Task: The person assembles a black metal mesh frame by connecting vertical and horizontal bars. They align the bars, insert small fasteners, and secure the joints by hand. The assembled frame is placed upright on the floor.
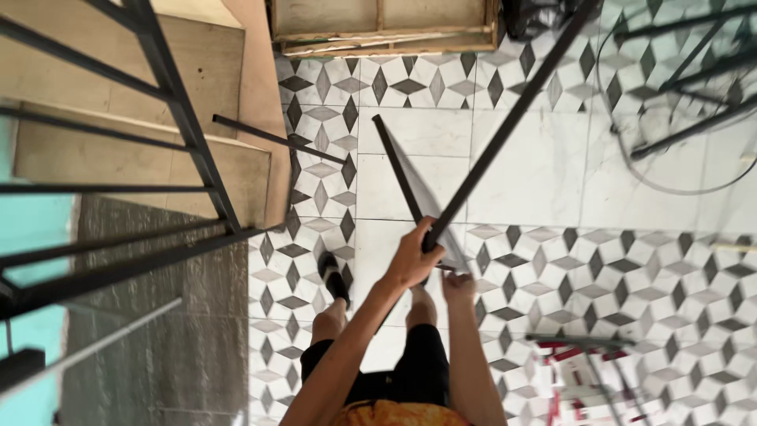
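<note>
My left hand [412, 259] is closed around a long thin black metal bar [512, 118] that slants up to the right over the tiled floor. Just below it, my right hand [459, 288] holds the near end of a shorter dark angle bar [406, 177], which points up and to the left. The two bars cross at my hands. My right hand's fingers are partly hidden behind the bars. My legs and a black shoe [335, 278] show below my arms.
A black metal railing [185, 118] and beige stair steps [142, 158] fill the left. A wooden frame [386, 35] lies at the top. A black metal frame and a wire loop [678, 95] sit top right, and a red and white object [579, 371] bottom right.
</note>
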